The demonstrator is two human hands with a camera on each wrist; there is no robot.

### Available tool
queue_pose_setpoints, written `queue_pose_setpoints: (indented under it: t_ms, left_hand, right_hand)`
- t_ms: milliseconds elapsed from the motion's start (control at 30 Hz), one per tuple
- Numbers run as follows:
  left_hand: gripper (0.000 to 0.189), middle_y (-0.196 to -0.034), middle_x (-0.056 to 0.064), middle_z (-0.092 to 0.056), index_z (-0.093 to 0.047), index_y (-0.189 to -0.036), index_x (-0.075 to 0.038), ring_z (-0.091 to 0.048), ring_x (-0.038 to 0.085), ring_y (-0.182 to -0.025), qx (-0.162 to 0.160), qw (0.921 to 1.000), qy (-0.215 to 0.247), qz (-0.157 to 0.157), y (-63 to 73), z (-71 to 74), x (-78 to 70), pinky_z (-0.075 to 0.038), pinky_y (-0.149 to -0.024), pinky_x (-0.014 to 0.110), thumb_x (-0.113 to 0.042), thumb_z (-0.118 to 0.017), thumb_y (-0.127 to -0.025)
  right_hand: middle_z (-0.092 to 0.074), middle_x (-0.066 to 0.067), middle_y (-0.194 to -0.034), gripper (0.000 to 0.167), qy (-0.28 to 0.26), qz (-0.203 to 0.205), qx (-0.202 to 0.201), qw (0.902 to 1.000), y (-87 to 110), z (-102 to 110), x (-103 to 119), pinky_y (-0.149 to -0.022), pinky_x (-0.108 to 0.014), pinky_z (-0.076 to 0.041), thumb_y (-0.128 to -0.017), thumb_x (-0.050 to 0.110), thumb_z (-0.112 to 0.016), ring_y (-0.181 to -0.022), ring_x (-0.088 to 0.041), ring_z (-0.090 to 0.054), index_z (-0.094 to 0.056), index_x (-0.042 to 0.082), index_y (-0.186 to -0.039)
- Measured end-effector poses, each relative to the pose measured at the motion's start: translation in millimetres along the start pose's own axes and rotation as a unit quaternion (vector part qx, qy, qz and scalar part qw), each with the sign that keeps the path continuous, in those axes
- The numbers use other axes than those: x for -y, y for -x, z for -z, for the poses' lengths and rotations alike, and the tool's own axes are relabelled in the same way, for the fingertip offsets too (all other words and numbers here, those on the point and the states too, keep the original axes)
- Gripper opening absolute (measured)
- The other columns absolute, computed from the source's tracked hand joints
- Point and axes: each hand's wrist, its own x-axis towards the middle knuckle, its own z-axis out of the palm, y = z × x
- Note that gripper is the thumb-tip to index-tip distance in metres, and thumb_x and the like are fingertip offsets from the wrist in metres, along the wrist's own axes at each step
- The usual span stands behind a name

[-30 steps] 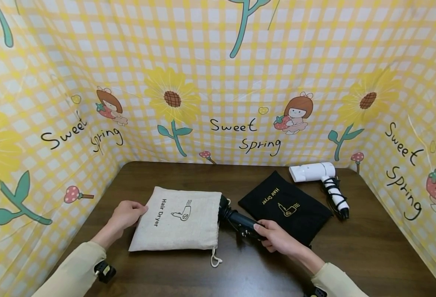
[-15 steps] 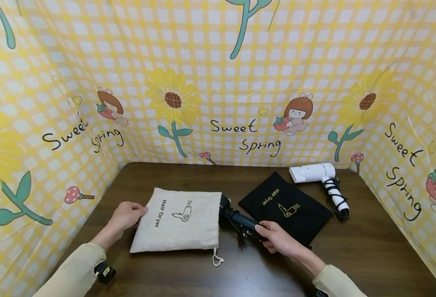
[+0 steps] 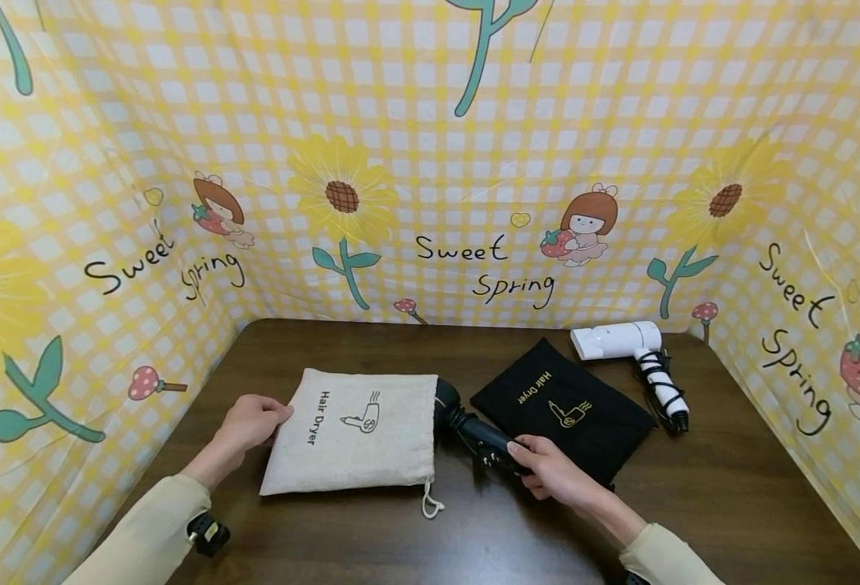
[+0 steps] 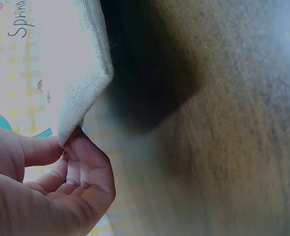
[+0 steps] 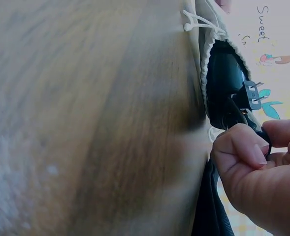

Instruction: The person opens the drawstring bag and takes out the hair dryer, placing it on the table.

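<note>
A cream drawstring bag (image 3: 357, 435) printed "Hair Dryer" lies over the table's left middle, its mouth facing right. At its left edge my left hand (image 3: 250, 422) pinches the cloth between thumb and fingers; the left wrist view shows the pinched corner of the bag (image 4: 80, 98). My right hand (image 3: 554, 471) grips the handle of a black hair dryer (image 3: 484, 439), with a cord wrapped round it. The dryer's head sits partly inside the bag's mouth, the rest of it hidden by cloth. In the right wrist view a plug (image 5: 250, 96) shows beside the handle.
A black pouch (image 3: 562, 406) printed "Hair Dryer" lies flat behind my right hand. Farther back on the right rests a white hair dryer (image 3: 616, 340), its black cord wound round the handle. Patterned cloth (image 3: 445, 162) walls in the brown table (image 3: 313, 536).
The black hair dryer has slid slightly out of the bag to the right, and more of its head shows. My right hand has shifted slightly right with it; the left hand holds its place.
</note>
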Motion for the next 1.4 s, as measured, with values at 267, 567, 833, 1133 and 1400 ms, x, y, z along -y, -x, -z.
queue_pose_setpoints:
  t_ms: [267, 567, 833, 1133, 1400]
  left_hand:
    - [0.033, -0.103, 0.018, -0.067, -0.070, -0.114, 0.012, -0.064, 0.023, -0.085, -0.001, 1.0000, -0.002, -0.003, -0.1, -2.2, -0.8, -0.059, -0.072, 0.038, -0.018, -0.061, -0.107]
    - [0.029, -0.095, 0.013, -0.065, -0.072, -0.108, 0.010, -0.064, 0.025, -0.082, -0.006, 0.9999, -0.009, -0.006, -0.4, -2.3, -0.2, -0.058, -0.070, 0.037, -0.017, -0.061, -0.106]
    - [0.029, -0.098, 0.015, -0.066, -0.072, -0.108, 0.010, -0.065, 0.025, -0.085, -0.002, 1.0000, -0.005, -0.003, -1.5, -1.6, 2.5, -0.059, -0.072, 0.038, -0.017, -0.061, -0.106]
    - [0.031, -0.102, 0.017, -0.066, -0.070, -0.113, 0.012, -0.063, 0.024, -0.085, 0.000, 1.0000, 0.003, 0.000, 2.1, -1.6, 3.9, -0.059, -0.072, 0.038, -0.017, -0.061, -0.107]
    - [0.029, -0.100, 0.016, -0.066, -0.071, -0.110, 0.011, -0.063, 0.023, -0.083, -0.003, 1.0000, 0.005, 0.001, -1.1, -0.7, 4.6, -0.059, -0.072, 0.038, -0.016, -0.061, -0.106]
  right_hand:
    - [-0.045, 0.000, -0.080, 0.034, 0.015, -0.007, -0.016, 0.9997, 3.3, -2, 0, -0.050, -0.021, -0.028, -0.115, 0.031, -0.044, -0.054, -0.005, -0.027, -0.049, -0.003, -0.121]
    - [-0.046, -0.004, -0.081, 0.035, 0.004, -0.019, -0.055, 0.9983, 5.9, -8, 2, -0.049, -0.021, -0.024, -0.115, 0.027, -0.044, -0.054, -0.007, -0.024, -0.048, -0.007, -0.124]
    - [-0.047, -0.005, -0.082, 0.032, -0.005, -0.021, -0.062, 0.9978, 6.6, -8, 1, -0.049, -0.022, -0.024, -0.116, 0.026, -0.042, -0.053, -0.008, -0.024, -0.049, -0.005, -0.117]
    - [-0.049, -0.003, -0.085, 0.036, -0.004, -0.003, -0.044, 0.9990, 10.8, -4, -2, -0.051, -0.021, -0.028, -0.114, 0.034, -0.046, -0.056, -0.005, -0.030, -0.049, -0.002, -0.115]
    - [-0.048, -0.006, -0.086, 0.031, -0.008, -0.018, -0.075, 0.9970, 10.2, -6, 0, -0.049, -0.021, -0.025, -0.116, 0.027, -0.043, -0.054, -0.008, -0.027, -0.048, -0.004, -0.117]
